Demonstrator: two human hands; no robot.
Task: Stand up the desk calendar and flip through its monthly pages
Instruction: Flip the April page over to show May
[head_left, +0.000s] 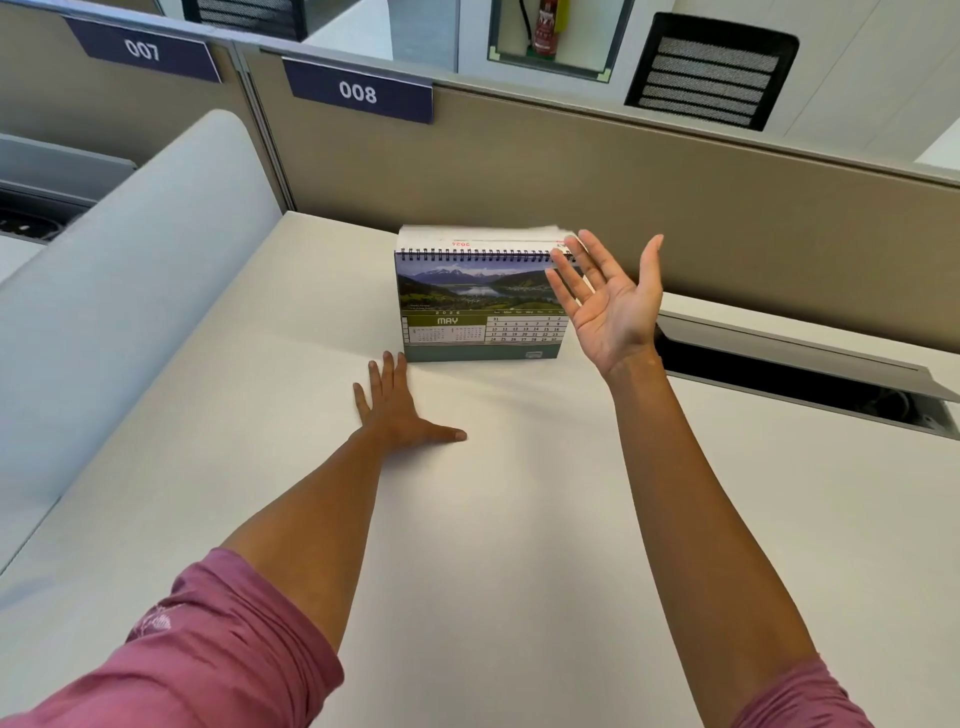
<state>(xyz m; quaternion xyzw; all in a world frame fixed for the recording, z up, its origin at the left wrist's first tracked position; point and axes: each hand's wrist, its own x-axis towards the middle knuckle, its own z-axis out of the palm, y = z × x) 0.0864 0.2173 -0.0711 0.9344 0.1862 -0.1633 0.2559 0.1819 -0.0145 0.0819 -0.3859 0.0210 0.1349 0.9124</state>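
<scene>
The desk calendar (467, 306) stands upright on the white desk (519, 519), near the back partition. Its front page shows a mountain lake photo and the month MAY. Turned pages lie over the black spiral binding at the top, blurred at the right end. My right hand (608, 301) is raised at the calendar's right edge, palm up and fingers spread, its fingertips at the upper right corner of the binding; it grips nothing. My left hand (400, 410) lies flat on the desk, fingers apart, fingertips just short of the calendar's lower left corner.
A beige partition (571, 171) with labels 007 and 008 runs behind the calendar. A grey padded divider (130, 291) bounds the desk on the left. An open cable flap (810, 374) gapes in the desk at the right.
</scene>
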